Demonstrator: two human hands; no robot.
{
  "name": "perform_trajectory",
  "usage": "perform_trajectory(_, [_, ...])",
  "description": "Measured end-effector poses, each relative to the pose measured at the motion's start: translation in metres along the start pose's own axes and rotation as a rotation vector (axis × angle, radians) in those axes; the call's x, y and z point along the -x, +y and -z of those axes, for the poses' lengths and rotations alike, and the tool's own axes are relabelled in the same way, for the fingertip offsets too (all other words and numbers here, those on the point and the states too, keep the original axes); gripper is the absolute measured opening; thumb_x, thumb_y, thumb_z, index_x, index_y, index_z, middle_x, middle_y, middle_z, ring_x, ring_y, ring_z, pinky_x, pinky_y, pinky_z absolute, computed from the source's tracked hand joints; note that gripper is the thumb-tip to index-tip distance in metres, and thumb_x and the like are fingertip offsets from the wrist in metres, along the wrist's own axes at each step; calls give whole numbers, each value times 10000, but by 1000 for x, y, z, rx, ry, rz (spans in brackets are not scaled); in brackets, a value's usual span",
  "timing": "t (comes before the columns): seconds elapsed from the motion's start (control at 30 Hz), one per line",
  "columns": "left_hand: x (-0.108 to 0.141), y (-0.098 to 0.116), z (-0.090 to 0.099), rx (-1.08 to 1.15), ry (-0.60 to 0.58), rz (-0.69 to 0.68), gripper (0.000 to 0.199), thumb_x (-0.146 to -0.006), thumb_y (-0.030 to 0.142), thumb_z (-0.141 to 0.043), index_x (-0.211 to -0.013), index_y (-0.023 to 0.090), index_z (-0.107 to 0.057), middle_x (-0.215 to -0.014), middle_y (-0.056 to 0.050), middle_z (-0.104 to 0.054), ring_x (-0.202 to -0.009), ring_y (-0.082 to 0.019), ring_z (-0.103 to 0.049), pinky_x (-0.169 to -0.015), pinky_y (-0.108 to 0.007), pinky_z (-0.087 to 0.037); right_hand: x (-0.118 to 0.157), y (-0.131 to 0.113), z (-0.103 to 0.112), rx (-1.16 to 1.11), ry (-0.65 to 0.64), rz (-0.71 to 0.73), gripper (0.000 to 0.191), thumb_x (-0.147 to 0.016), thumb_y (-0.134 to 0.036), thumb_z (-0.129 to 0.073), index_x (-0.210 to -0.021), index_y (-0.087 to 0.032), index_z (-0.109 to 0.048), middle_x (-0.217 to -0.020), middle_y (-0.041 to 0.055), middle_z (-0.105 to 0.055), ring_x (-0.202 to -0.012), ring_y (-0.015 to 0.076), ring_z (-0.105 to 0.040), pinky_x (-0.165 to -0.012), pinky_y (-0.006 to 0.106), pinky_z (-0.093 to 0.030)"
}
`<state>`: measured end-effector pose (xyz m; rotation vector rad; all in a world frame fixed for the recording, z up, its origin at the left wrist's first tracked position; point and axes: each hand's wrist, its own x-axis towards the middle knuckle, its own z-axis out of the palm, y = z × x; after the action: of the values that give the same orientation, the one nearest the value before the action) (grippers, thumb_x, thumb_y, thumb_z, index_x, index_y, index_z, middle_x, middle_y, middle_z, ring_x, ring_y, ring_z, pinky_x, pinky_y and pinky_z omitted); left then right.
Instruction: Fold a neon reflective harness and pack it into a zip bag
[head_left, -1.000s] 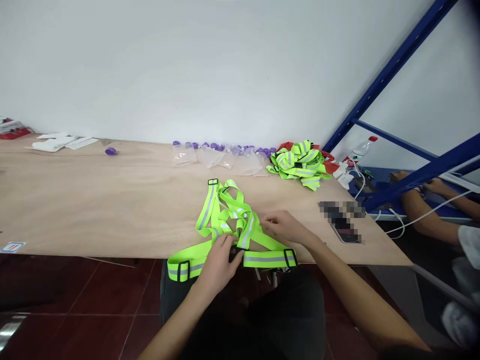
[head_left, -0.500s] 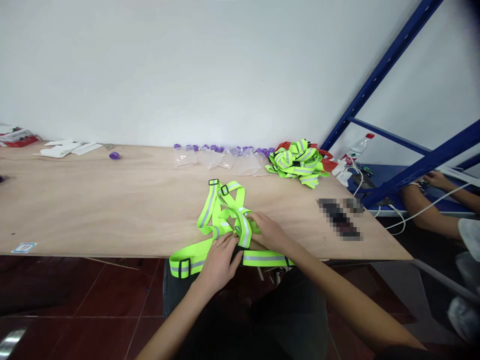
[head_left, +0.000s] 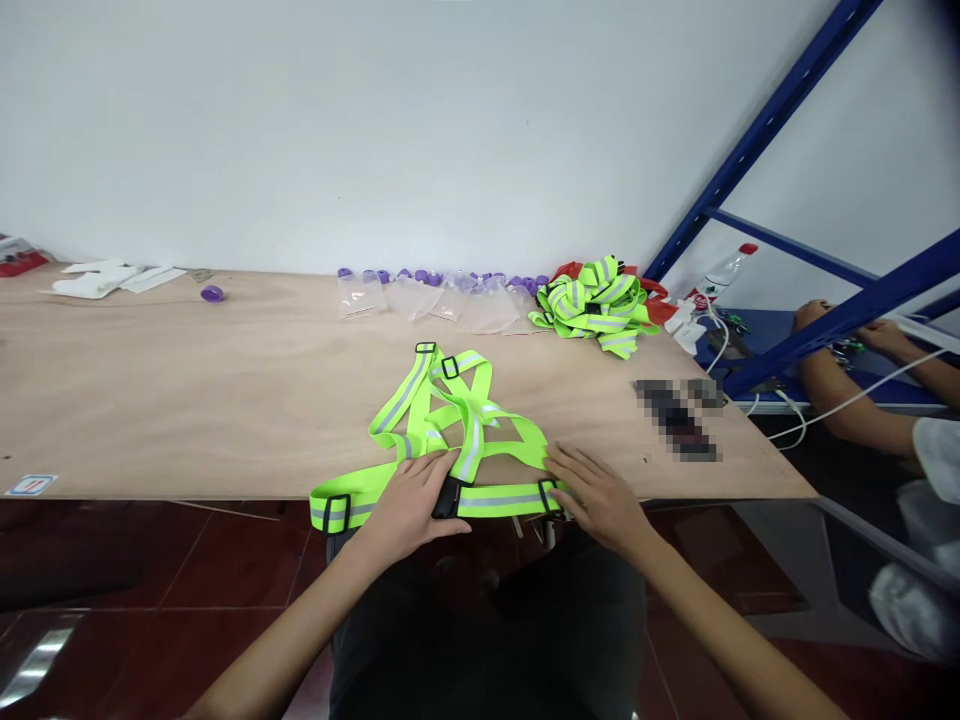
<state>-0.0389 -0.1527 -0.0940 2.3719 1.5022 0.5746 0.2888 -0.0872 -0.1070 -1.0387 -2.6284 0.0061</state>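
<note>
A neon-yellow reflective vest harness (head_left: 471,440) with grey stripes and black slider buckles lies at the table's front edge, its waist belt partly hanging over. My left hand (head_left: 411,505) rests on the harness's left part, fingers stretched flat and thumb apart, just left of a black clip (head_left: 447,497). My right hand (head_left: 600,498) lies with fingers extended on the right end of the straps, beside a slider buckle (head_left: 549,495). Its thumb tip is near that buckle. Neither hand visibly grips anything.
A heap of similar harnesses (head_left: 596,308) sits on red plastic at the back right. Clear bags (head_left: 420,300) with purple rolls line the wall. Pixelated objects (head_left: 679,420) lie to the right. Beyond the blue rack (head_left: 787,340) another person's arms (head_left: 847,400) work near a bottle (head_left: 724,278).
My right hand has moved right from the middle straps to the belt's right end, and the straps there are spread wider. My left hand has shifted slightly left. The view has tilted a little.
</note>
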Motion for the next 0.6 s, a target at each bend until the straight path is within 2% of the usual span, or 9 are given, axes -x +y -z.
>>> perform_trajectory(0.1, [-5,-2,4,-18,10,11,884,-824,619,-685,-1508,192,-323,-1315,-170,-611,-1213,-358,-572,-949,-445,-460,-5,22,3,-43,-18,-16,340,-1008,-338,-463,-1255,-240,-675,-1358,87,-647,-1326,279,-548,-1082,495,-476])
perform_trajectory(0.2, [-14,1,5,-19,38,52,878,-857,628,-638,-1532,189,-289,-1185,-162,-658,-1080,-351,-630,-865,-437,-498,-11,26,6,-58,-34,-57,340,-998,-369,-476,-1240,-238,-674,-1418,106,-594,-1318,294,-547,-1046,495,-500])
perform_trajectory(0.3, [-22,4,7,1,72,84,844,-881,609,-617,-1534,188,-291,-1088,-152,-683,-1000,-349,-652,-822,-443,-521,-17,14,9,-48,-23,-60,476,-943,-466,-568,-1351,-223,-592,-1482,141,-520,-1352,335,-495,-1063,538,-467])
perform_trajectory(0.4, [-25,6,13,54,122,116,835,-872,596,-638,-1525,196,-303,-1122,-156,-681,-1044,-352,-647,-831,-448,-535,-24,-4,17,-84,-22,20,644,-897,-498,-638,-1455,-216,-483,-1461,149,-536,-1366,336,-469,-1114,542,-402])
perform_trajectory(0.47, [-28,7,20,97,164,143,851,-854,584,-669,-1526,225,-293,-1175,-143,-669,-1075,-338,-644,-858,-445,-536,-33,-13,23,-129,-46,47,629,-893,-456,-657,-1456,-235,-483,-1384,140,-604,-1299,322,-529,-1101,530,-404])
perform_trajectory(0.6, [-39,10,33,146,221,161,855,-835,550,-706,-1521,267,-283,-1164,-90,-665,-1039,-288,-664,-897,-422,-528,-49,-21,28,-184,-144,53,522,-861,-394,-711,-1349,-254,-588,-1168,119,-712,-1090,310,-637,-1007,516,-448])
